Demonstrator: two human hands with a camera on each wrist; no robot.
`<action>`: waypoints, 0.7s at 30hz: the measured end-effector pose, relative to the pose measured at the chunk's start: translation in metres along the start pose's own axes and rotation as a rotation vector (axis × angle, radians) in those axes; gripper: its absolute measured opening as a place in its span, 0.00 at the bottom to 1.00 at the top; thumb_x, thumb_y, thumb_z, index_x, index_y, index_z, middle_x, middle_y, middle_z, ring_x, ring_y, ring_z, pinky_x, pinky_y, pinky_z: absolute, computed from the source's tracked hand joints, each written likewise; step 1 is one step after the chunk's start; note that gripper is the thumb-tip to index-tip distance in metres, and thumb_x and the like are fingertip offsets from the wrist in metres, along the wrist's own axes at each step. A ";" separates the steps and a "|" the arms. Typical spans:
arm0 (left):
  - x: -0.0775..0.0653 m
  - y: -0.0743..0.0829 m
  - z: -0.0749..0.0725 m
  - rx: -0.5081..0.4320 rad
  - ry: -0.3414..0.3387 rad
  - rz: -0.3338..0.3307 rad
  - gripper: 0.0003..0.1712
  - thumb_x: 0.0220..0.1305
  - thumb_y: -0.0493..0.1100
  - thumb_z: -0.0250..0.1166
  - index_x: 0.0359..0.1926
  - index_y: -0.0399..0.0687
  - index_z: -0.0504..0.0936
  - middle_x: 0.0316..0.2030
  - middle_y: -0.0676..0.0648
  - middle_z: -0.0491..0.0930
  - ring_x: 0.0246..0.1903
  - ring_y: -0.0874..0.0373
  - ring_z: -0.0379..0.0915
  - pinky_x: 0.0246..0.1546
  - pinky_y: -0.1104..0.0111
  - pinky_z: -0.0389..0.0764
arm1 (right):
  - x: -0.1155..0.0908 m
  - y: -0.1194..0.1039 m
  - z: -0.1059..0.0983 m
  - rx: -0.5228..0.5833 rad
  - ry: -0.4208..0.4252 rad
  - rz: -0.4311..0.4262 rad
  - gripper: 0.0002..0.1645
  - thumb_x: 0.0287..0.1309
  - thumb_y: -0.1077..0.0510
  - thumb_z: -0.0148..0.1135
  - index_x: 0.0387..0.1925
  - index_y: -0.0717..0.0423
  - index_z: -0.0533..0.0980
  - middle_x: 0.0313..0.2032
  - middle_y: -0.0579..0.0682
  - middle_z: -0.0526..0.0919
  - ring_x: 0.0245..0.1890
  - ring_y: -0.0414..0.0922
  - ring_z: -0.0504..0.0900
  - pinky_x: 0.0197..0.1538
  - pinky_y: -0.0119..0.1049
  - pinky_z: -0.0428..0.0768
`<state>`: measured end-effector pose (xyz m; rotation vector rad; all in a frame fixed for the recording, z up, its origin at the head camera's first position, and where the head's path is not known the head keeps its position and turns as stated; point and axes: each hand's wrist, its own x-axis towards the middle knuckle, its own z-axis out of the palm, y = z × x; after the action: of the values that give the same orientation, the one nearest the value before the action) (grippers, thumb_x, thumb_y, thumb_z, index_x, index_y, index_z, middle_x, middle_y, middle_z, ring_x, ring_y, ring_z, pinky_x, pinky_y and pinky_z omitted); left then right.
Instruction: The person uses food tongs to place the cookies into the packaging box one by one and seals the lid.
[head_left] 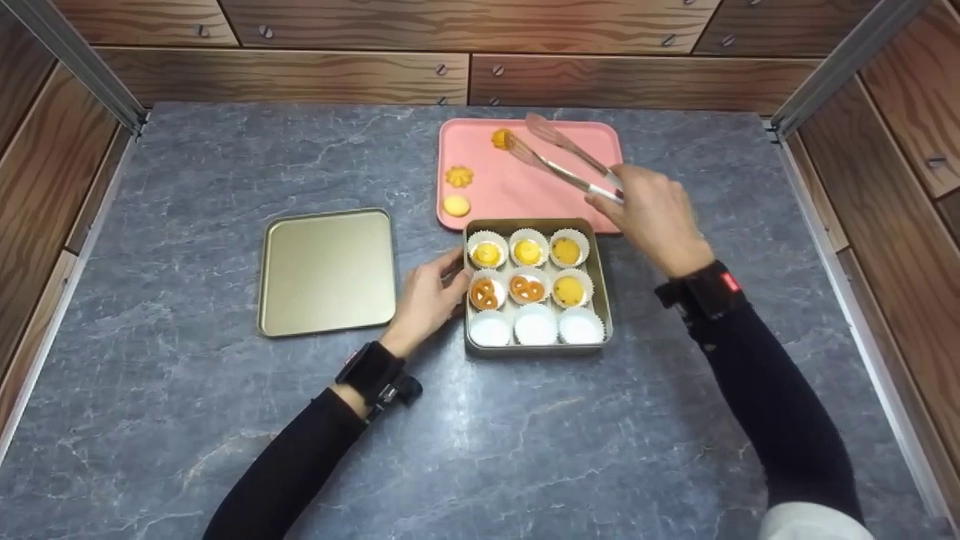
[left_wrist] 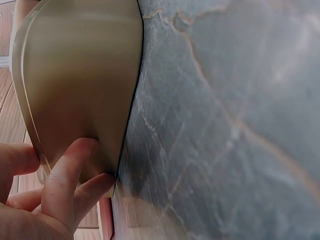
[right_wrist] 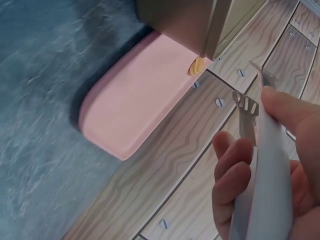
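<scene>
My left hand [head_left: 429, 304] holds the left edge of a gold square tin [head_left: 606, 300], thumb at the rim and fingertips against the outer wall [left_wrist: 80, 85]. Inside the tin, white paper cups [head_left: 535, 325] stand in rows. The back and middle rows hold yellow cookies [head_left: 568, 291] and two pretzels [head_left: 527, 288]; the front-row cups show bare white bottoms. My right hand [head_left: 660, 217] grips metal tongs [head_left: 566, 174] by their pale handles, jaws apart, over the pink tray [head_left: 525, 202]. One jaw is beside a yellow cookie [head_left: 501, 139] at the tray's back edge.
On the tray's left side lie a flower-shaped cookie [head_left: 459, 177] and a round yellow cookie [head_left: 456, 205]. A gold lid [head_left: 328, 274] rests on the marbled table left of the tin. Wood-patterned panels [head_left: 300, 75] enclose the back and sides.
</scene>
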<state>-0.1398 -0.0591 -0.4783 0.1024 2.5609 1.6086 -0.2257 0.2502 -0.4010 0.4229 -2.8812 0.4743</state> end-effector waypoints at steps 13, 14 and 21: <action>0.000 0.002 -0.002 0.037 0.002 -0.001 0.30 0.74 0.44 0.63 0.72 0.40 0.72 0.51 0.37 0.86 0.19 0.59 0.75 0.19 0.68 0.81 | 0.036 -0.019 0.016 -0.102 -0.107 0.104 0.26 0.69 0.43 0.66 0.35 0.65 0.77 0.27 0.59 0.78 0.27 0.59 0.80 0.31 0.55 0.80; 0.000 0.002 -0.002 0.035 0.001 0.002 0.30 0.74 0.43 0.63 0.72 0.40 0.72 0.49 0.37 0.86 0.19 0.60 0.75 0.19 0.68 0.81 | 0.038 -0.021 0.017 -0.110 -0.114 0.105 0.27 0.69 0.43 0.66 0.34 0.65 0.77 0.27 0.60 0.79 0.27 0.59 0.80 0.31 0.55 0.81; 0.000 0.001 -0.002 0.016 -0.014 0.003 0.30 0.75 0.44 0.62 0.72 0.38 0.71 0.37 0.40 0.86 0.17 0.61 0.72 0.17 0.68 0.80 | 0.051 -0.029 0.023 -0.128 -0.145 0.112 0.28 0.70 0.43 0.64 0.33 0.67 0.77 0.31 0.65 0.81 0.33 0.65 0.83 0.39 0.62 0.80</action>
<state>-0.1401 -0.0599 -0.4764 0.1179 2.5648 1.5834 -0.2682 0.2034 -0.4028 0.2875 -3.0660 0.2851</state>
